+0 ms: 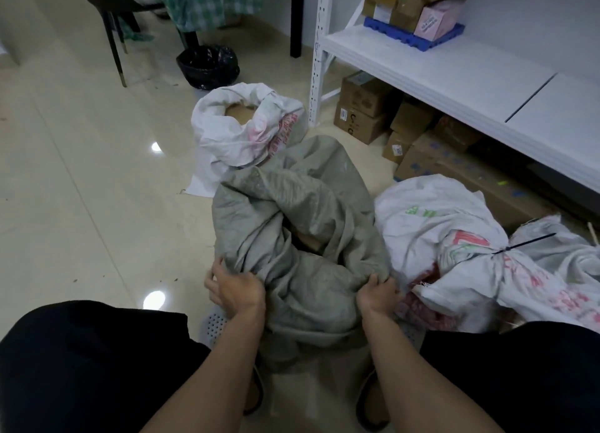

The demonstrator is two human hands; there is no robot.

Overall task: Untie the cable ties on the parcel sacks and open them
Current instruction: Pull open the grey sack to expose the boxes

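A grey woven sack [302, 205] stands on the floor between my knees, its mouth open with a brown box showing inside. My left hand [235, 291] grips the near left edge of its rim. My right hand [378, 294] grips the near right edge. Behind it a white sack [240, 130] with red print stands open, cardboard visible in its mouth. To the right lies another white sack [435, 231], its neck bound by a black cable tie [519, 246].
White metal shelving [454, 75] runs along the right, with cardboard boxes [367, 107] on the floor under it and boxes on a blue pallet [412, 36] on top. A black bin bag [207, 65] and chair legs [115, 49] stand at the back. Glossy tile floor lies to the left.
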